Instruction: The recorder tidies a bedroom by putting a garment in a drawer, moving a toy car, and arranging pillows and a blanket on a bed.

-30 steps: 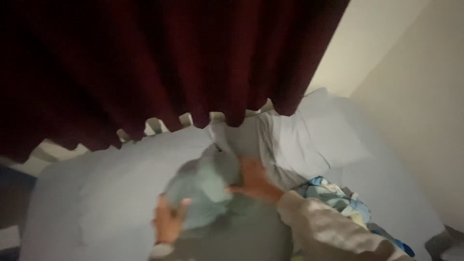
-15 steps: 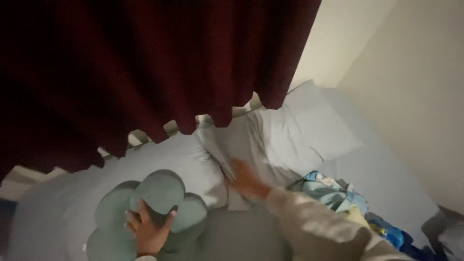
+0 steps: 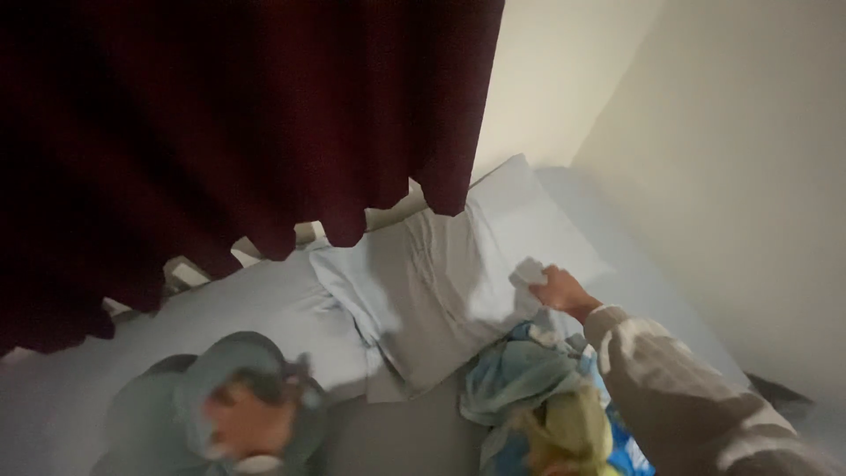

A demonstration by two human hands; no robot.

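Observation:
My left hand (image 3: pixel 245 425) grips a grey-green flower-shaped cushion (image 3: pixel 198 401) at the lower left of the bed; it is blurred. My right hand (image 3: pixel 561 289), in a pale sleeve, reaches out to the right-hand pale blue pillow (image 3: pixel 449 273) and pinches a small fold of its cover (image 3: pixel 527 271) near its right side. A second pale blue pillow (image 3: pixel 256 313) lies to the left of it, partly under the cushion.
A dark red curtain (image 3: pixel 220 115) hangs over the head of the bed. A crumpled blue, teal and yellow blanket (image 3: pixel 542 401) lies under my right arm. Cream walls (image 3: pixel 731 150) close in the bed's right side. A grey sheet (image 3: pixel 397 436) shows between the pillows.
My right hand moved right from between the pillows to the right pillow's edge and pinched its cover. My left hand carried the cushion down and left. The view swung right.

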